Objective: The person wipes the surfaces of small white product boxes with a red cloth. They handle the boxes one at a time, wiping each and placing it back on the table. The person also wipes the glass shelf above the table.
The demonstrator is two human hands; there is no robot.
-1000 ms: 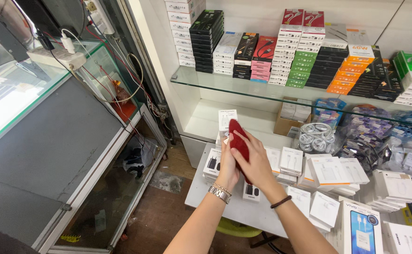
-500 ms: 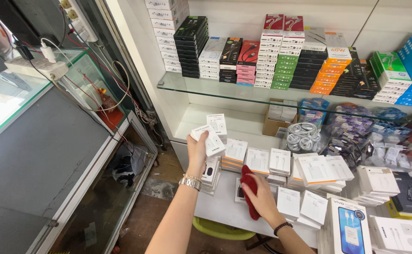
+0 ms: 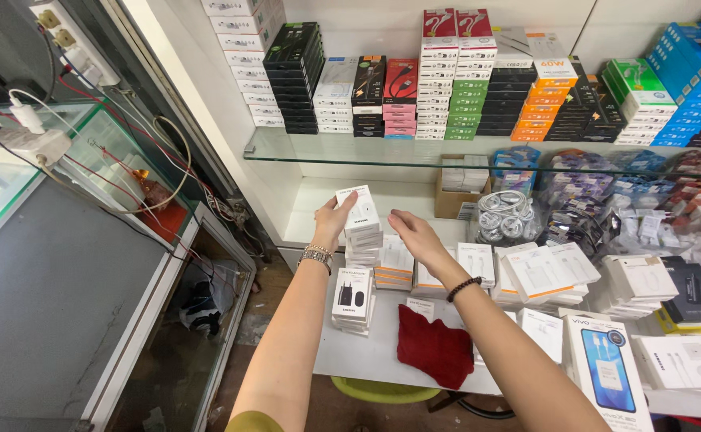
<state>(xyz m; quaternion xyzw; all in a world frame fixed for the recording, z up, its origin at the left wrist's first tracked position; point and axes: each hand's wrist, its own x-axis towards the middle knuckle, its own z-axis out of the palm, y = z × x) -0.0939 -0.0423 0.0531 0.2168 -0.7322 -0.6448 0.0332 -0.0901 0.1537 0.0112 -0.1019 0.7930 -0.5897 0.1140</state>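
My left hand (image 3: 331, 220) grips the side of a small white box (image 3: 358, 210) that tops a stack of white boxes (image 3: 364, 244) at the table's far left. My right hand (image 3: 414, 234) hovers just right of that stack, fingers apart and holding nothing. A dark red cloth (image 3: 434, 347) lies crumpled on the white table (image 3: 370, 356) near its front edge, below my right forearm. A white box with a black charger picture (image 3: 353, 294) tops a short pile in front of the stack.
Many white boxes (image 3: 546, 270) cover the table to the right. A glass shelf (image 3: 350, 150) above carries rows of coloured boxes. Bagged cables (image 3: 501, 216) sit behind. A glass display counter (image 3: 54, 264) with wires stands at the left. A green stool (image 3: 382, 390) is under the table.
My right hand has let go of the red cloth, which now lies on the table. My left hand has brought a white box onto the stack, and my right hand has moved up beside it.
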